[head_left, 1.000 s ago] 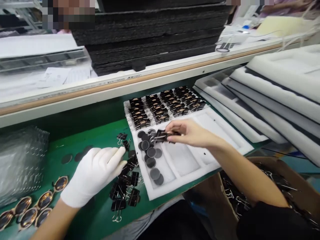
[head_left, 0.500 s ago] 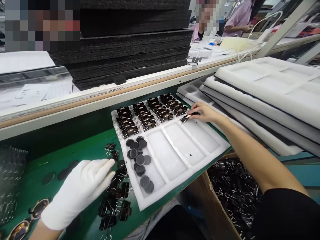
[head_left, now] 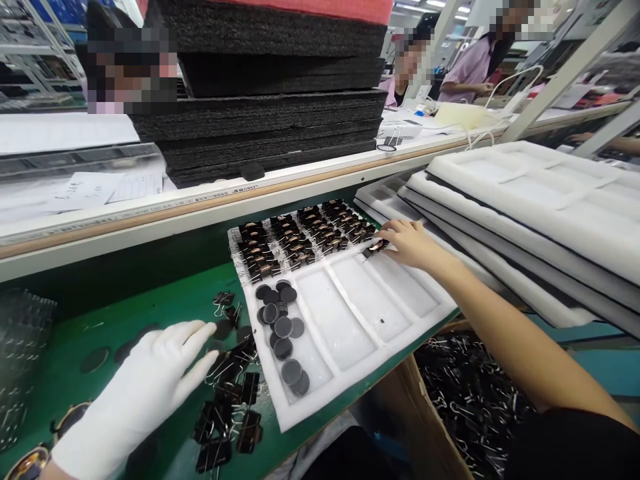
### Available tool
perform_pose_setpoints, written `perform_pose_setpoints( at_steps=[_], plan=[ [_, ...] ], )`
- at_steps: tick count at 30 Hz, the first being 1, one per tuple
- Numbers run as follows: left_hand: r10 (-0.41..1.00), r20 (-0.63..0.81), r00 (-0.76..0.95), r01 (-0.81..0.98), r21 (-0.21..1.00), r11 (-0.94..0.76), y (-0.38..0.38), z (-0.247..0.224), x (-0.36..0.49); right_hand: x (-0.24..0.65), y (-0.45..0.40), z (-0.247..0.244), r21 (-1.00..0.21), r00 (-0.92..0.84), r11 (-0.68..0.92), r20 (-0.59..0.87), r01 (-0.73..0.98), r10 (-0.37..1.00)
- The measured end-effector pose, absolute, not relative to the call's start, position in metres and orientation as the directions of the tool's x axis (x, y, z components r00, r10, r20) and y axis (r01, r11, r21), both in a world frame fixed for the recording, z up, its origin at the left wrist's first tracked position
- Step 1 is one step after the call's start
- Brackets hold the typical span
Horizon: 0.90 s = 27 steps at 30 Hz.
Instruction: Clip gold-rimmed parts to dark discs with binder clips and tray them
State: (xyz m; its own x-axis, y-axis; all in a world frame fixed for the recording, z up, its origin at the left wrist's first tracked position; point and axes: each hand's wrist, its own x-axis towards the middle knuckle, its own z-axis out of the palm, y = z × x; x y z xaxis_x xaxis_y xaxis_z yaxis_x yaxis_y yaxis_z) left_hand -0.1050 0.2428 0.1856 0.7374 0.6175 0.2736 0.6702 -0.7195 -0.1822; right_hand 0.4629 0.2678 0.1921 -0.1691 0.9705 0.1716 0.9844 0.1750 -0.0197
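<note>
My left hand (head_left: 145,393), in a white glove, hovers over the green table with its fingers apart and holds nothing. Just beyond its fingertips lies a loose heap of black binder clips (head_left: 230,393), with dark round discs (head_left: 94,360) around it. My right hand (head_left: 410,245), bare, is at the far right of the white foam tray (head_left: 287,417). Its thumb and fingers close around a black binder clip (head_left: 375,249) with a pale disc edge showing. Rows of clips (head_left: 285,240) fill the tray's far part. Dark discs (head_left: 283,327) lie in its left compartment.
White foam trays (head_left: 525,173) are stacked at the right. Below them stands a box of binder clips (head_left: 470,393). Black foam sheets (head_left: 280,113) rise behind the ledge (head_left: 310,172). Sunglasses (head_left: 30,460) lie at lower left. Several people are beyond.
My left hand has drawn back left from the clips and its fingers have spread. My right hand stays at the same clip, its fingers slightly shifted. The view has tilted up.
</note>
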Motion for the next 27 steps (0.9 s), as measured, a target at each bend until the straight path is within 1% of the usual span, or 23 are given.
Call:
perform_pose_setpoints(
  at_steps=[2, 4, 6, 8, 11, 13, 16, 19, 21, 24, 27],
  plan=[
    [0.660, 0.255, 0.707, 0.704, -0.167, -0.690, 0.238, 0.173, -0.116, 0.428, 0.254, 0.202, 0.067, -0.241, 0.232, 0.206, 0.970, 0.948],
    [0.673, 0.214, 0.708, 0.704, -0.137, -0.697, 0.231, 0.157, -0.125, 0.383, 0.238, 0.208, 0.090, -0.403, 0.393, 0.237, 0.915, 0.884],
    [0.675, 0.166, 0.719, 0.693, -0.105, -0.713, 0.224, 0.141, -0.130, 0.334, 0.224, 0.211, 0.086, -0.568, 0.569, 0.277, 0.818, 0.775],
    [0.675, 0.144, 0.724, 0.688, -0.088, -0.720, 0.220, 0.129, -0.129, 0.286, 0.213, 0.211, 0.048, -0.723, 0.741, 0.271, 0.670, 0.636],
    [0.682, 0.149, 0.716, 0.697, -0.086, -0.712, 0.220, 0.123, -0.125, 0.228, 0.205, 0.206, 0.033, -0.856, 0.871, 0.209, 0.490, 0.474],
    [0.692, 0.166, 0.702, 0.711, -0.100, -0.696, 0.220, 0.127, -0.126, 0.202, 0.205, 0.200, 0.052, -0.891, 0.900, 0.173, 0.434, 0.419],
    [0.730, 0.214, 0.649, 0.761, -0.149, -0.632, 0.210, 0.137, -0.145, 0.179, 0.209, 0.187, 0.070, -0.908, 0.908, 0.108, 0.413, 0.404],
    [0.811, 0.237, 0.534, 0.844, -0.192, -0.500, 0.187, 0.140, -0.183, 0.171, 0.213, 0.179, 0.050, -0.904, 0.904, 0.073, 0.424, 0.420],
    [0.873, 0.221, 0.435, 0.895, -0.209, -0.394, 0.172, 0.134, -0.211, 0.170, 0.216, 0.177, 0.041, -0.898, 0.898, 0.062, 0.437, 0.435],
    [0.923, 0.186, 0.337, 0.933, -0.195, -0.301, 0.155, 0.122, -0.239, 0.168, 0.219, 0.177, 0.039, -0.897, 0.897, 0.055, 0.440, 0.438],
    [0.934, 0.188, 0.304, 0.950, -0.138, -0.282, 0.141, 0.120, -0.237, 0.165, 0.215, 0.173, 0.025, -0.893, 0.896, 0.108, 0.442, 0.438]
  ],
)
